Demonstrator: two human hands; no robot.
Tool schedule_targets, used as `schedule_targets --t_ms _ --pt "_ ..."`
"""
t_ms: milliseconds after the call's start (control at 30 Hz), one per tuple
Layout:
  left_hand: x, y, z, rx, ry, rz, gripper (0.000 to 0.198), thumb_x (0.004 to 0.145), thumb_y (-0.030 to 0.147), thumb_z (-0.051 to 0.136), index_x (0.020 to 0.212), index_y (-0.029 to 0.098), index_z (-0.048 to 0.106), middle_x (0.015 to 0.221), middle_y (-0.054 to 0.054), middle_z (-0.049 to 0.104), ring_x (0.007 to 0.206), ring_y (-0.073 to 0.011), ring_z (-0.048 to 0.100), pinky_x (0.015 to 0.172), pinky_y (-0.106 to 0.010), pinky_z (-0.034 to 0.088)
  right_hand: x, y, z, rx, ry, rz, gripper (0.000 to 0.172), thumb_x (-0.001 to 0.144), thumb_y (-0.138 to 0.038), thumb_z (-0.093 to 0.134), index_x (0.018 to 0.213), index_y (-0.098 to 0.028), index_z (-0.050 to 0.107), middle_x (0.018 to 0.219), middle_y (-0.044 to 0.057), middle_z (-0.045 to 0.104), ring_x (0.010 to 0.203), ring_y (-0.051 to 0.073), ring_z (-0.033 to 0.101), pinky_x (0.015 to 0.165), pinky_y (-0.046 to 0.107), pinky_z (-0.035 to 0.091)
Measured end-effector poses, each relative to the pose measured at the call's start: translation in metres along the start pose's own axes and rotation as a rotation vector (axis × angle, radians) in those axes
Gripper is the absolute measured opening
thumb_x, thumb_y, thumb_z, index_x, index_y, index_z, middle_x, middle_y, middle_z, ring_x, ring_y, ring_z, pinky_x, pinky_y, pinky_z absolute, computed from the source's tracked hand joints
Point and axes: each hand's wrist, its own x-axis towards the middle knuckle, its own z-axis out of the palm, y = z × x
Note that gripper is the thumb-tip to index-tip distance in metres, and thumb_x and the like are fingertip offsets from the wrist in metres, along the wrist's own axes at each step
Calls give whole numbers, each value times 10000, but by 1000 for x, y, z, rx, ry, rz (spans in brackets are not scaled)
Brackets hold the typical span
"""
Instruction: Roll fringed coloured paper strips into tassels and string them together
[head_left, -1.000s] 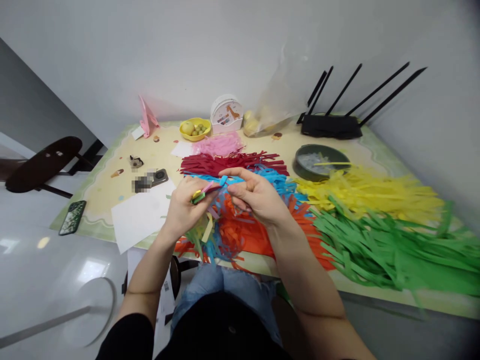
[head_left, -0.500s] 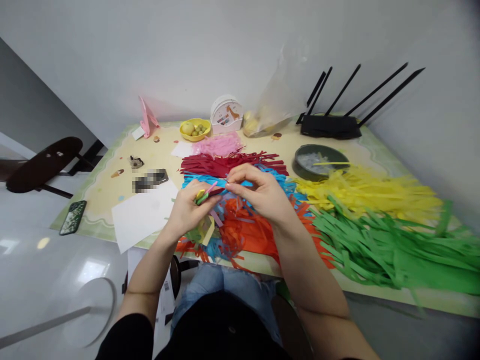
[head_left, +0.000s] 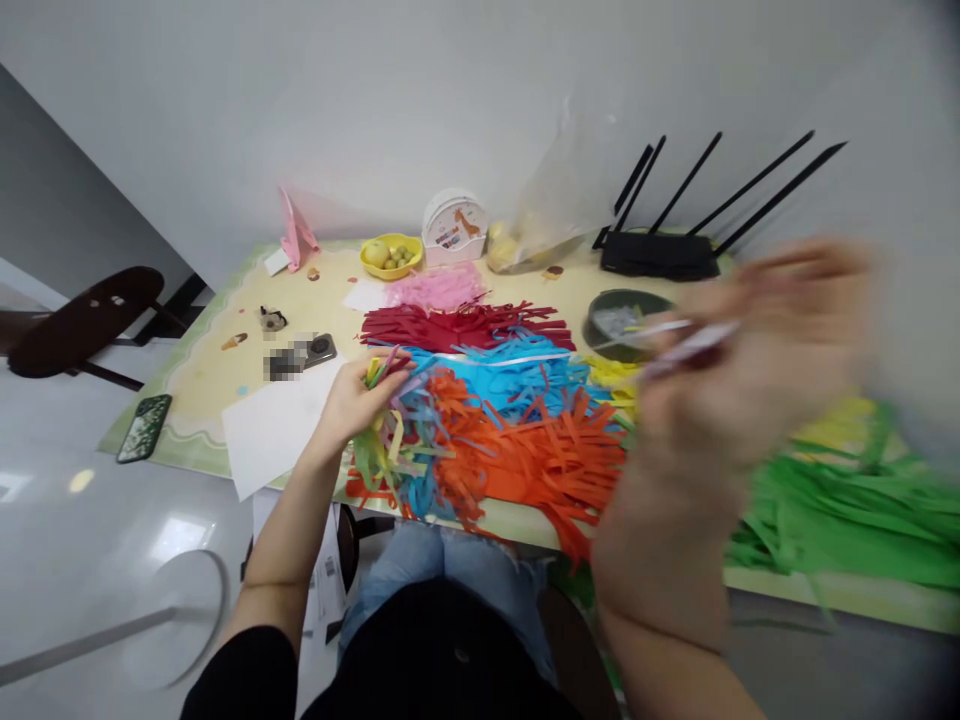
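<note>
My left hand (head_left: pixel 365 395) is closed on a bunch of coloured strips (head_left: pixel 388 440), which hang down over the table's front. My right hand (head_left: pixel 772 350), raised at the right, is smeared by motion; a pale, thin thing shows at its fingers, too blurred to name. Between the hands lie fringed pieces in dark red (head_left: pixel 465 328), blue (head_left: pixel 499 378) and orange (head_left: pixel 517 465). Green fringe (head_left: pixel 862 520) lies at the right, beside yellow fringe (head_left: pixel 832 430) that my right arm partly covers. Pink fringe (head_left: pixel 436 289) is behind the red.
A dark round bowl (head_left: pixel 600 340) stands back right, near a black router (head_left: pixel 660 255). Behind are a yellow fruit dish (head_left: pixel 391 272), a giraffe-print holder (head_left: pixel 454 235) and a plastic bag (head_left: pixel 544 220). White paper (head_left: pixel 274 430) and a phone (head_left: pixel 145 428) lie left.
My right hand has moved away from the left hand, up and to the right. My left hand has shifted slightly left with the strips. The blue and orange fringes are less covered.
</note>
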Motion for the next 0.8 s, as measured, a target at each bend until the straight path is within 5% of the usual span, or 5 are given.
schedule_targets --t_ms 100,200,333,500,800 --pt "1 11 7 11 43 45 198 859 330 696 946 183 796 1022 -93 774 964 -226 701 885 -349 537 -34 10 66 80 -387 241 241 921 -466 660 934 -246 564 657 -38 469 502 100 412 474 268 296" --pt "0 23 13 -1 29 11 212 867 355 690 814 164 765 734 -18 709 682 -159 627 676 -273 489 -54 22 99 90 -632 311 193 940 -405 621 980 -220 588 616 -66 426 513 98 369 500 256 293" --pt "-3 29 16 -43 -12 -14 309 840 403 722 670 149 675 590 26 568 555 -107 487 570 -242 397 -57 28 102 60 -682 295 199 924 -371 611 1009 -191 622 620 -63 475 545 103 416 539 252 319" --pt "-3 20 12 -297 -44 -138 375 801 515 767 915 158 778 753 -21 711 636 -134 601 620 -248 471 -51 26 98 105 -662 316 251 901 -427 642 966 -186 620 649 -42 539 530 95 411 523 253 309" --pt "-6 26 16 -178 205 -33 255 807 363 780 975 174 808 942 -67 803 833 -193 736 777 -281 577 -70 15 90 134 -604 314 214 952 -343 603 1003 -255 414 544 -121 400 459 88 314 471 226 236"
